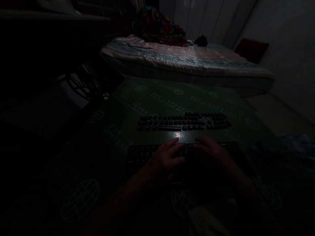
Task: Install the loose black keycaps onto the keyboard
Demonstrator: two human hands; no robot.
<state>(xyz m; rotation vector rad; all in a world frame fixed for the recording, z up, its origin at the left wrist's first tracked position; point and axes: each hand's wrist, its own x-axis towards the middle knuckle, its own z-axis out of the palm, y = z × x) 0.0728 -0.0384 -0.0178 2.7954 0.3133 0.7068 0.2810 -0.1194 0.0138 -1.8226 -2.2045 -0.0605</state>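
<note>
The scene is very dark. Both my hands rest on a black keyboard [140, 155] at the near side of a green table [172, 98]. My left hand [164, 161] lies flat on the keys with its forefinger stretched toward the far edge. My right hand [212, 156] sits beside it, almost touching, with its fingers bent down over the keys; the dark hides what, if anything, is under them. Just beyond the hands lies a second set of black keys [183, 122] in keyboard rows, flat on the table.
The green table cover carries pale globe marks. A bed [187, 60] with a striped sheet stands behind the table, with bundled coloured cloth [159, 28] and a dark red pillow [251, 49] on it. A bluish bundle [295, 144] lies at the right.
</note>
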